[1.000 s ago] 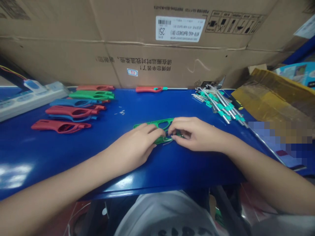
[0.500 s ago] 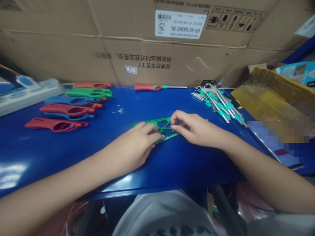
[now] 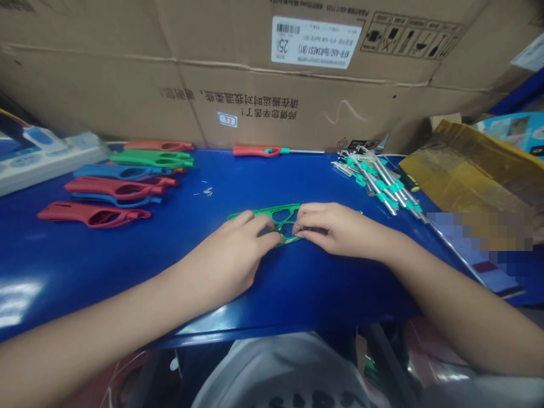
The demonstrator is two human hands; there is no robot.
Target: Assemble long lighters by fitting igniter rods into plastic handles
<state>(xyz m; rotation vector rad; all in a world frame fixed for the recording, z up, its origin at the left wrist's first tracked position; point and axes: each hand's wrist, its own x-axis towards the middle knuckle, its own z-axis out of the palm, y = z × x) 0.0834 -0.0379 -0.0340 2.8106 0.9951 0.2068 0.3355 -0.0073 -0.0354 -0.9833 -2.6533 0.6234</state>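
Green casing pt. hid. by L hand.

Near twelve o'clock, an upside-down label on the carton reads "KFR-46G/BpR3AES1 (B1)" and "25". At eleven, a sticker says "33".

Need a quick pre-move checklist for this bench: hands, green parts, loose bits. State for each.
1. Left hand on the green lighter-handle parts: ok, its fingers rest at their left side.
2. Right hand at the work: ok, its fingertips are at their right side.
3. Small piece held in the right fingertips: cannot tell, too small and partly hidden.
4. Inner pieces seated in the green parts: cannot tell, fingers cover much of them.
5. Loose pins gathered in a container: not ok, they lie scattered on the blue table.
6. Pile of metal tubes with teal pieces apart from both hands: ok.
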